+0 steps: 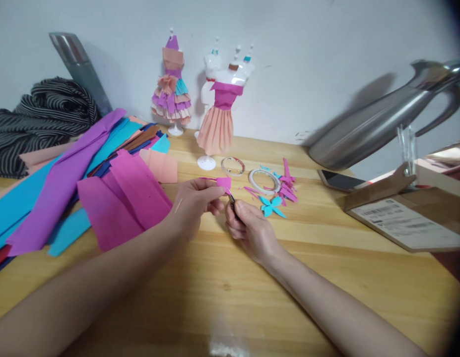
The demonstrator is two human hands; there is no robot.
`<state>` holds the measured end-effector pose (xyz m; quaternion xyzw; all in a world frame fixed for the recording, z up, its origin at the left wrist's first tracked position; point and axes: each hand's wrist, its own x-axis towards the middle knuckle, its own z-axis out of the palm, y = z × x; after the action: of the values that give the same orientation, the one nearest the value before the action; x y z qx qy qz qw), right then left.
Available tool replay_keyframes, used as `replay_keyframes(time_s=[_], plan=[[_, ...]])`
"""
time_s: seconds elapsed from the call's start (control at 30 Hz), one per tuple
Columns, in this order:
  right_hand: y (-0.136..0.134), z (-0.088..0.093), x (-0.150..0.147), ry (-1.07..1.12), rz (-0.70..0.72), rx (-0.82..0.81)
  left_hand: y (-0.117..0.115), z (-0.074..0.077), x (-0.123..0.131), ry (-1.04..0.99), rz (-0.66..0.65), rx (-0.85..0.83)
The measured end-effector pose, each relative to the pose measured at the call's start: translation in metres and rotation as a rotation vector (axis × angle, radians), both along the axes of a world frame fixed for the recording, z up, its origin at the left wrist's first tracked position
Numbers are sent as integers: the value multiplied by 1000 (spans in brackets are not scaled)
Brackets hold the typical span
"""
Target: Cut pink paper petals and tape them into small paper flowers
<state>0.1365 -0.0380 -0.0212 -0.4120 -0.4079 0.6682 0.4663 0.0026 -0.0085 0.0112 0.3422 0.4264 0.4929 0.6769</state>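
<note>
Between the thumb and fingers of my left hand (194,201) is a small piece of magenta crepe paper (224,183). My right hand (252,230) is closed around the dark handles of a small pair of scissors (231,199), whose blades meet the paper's lower right edge. Just beyond my right hand lie a turquoise paper flower (271,206), magenta paper scraps (288,188) and a white ring that looks like a roll of tape (264,182). Beside my left forearm, folded magenta crepe paper (125,203) rests on the wooden table (230,297).
Strips of coloured crepe paper (66,178) and a striped cloth (47,114) cover the left side. Mini mannequins in paper dresses (218,124) (172,94) stand by the wall. On the right are a steel jug (367,119), a phone (341,180) and a cardboard box (412,213).
</note>
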Motion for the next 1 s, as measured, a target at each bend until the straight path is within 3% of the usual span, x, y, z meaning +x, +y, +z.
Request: replay_keyframes(time_s=[1.0], plan=[[2, -6, 2, 115, 67, -14, 4, -2, -3, -7, -33, 23]])
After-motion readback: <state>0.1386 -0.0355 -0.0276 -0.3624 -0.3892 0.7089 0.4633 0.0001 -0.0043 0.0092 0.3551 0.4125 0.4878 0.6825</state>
